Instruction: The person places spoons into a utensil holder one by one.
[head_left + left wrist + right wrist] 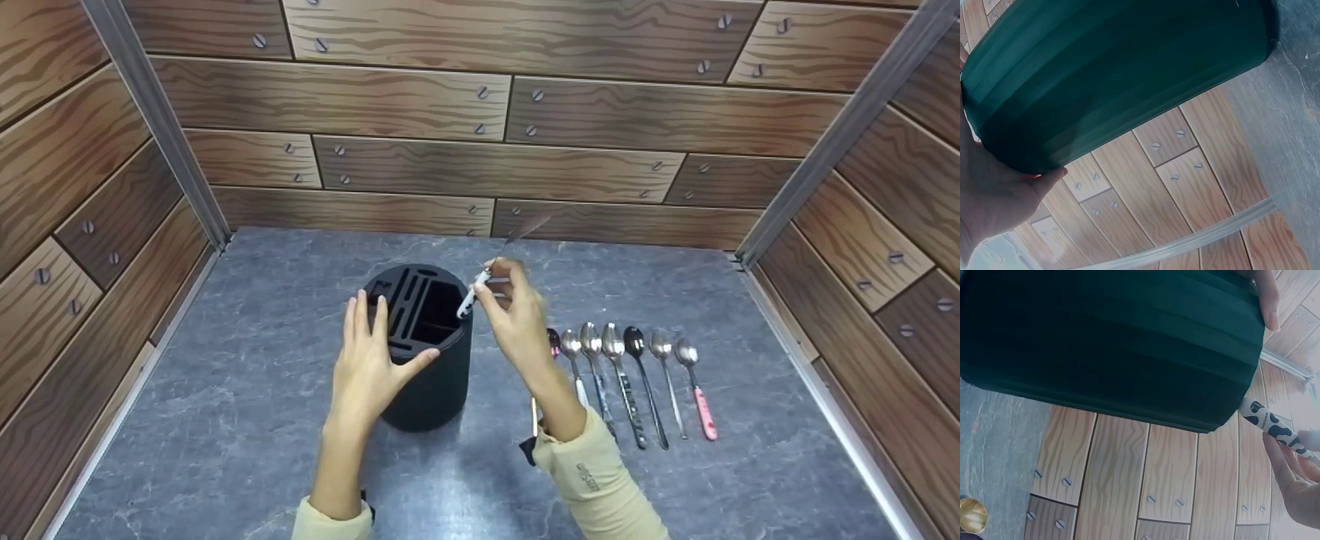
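A black, ridged cylindrical utensil holder stands upright, its top divided into slots and larger openings. My left hand rests on its rim with fingers spread and straight; the thumb lies along the rim's near side. Between thumb and fingers, my right hand pinches a spoon by its white handle with black cow-like spots. The spoon is tilted, handle end down at the holder's right rim, and its thin upper end is faint against the wall. Whether the handle end has entered an opening, I cannot tell.
Several spoons lie in a row right of the holder, among them a black spoon and one with a pink handle. My right forearm covers part of the row. Wood-patterned walls enclose the grey marbled tabletop.
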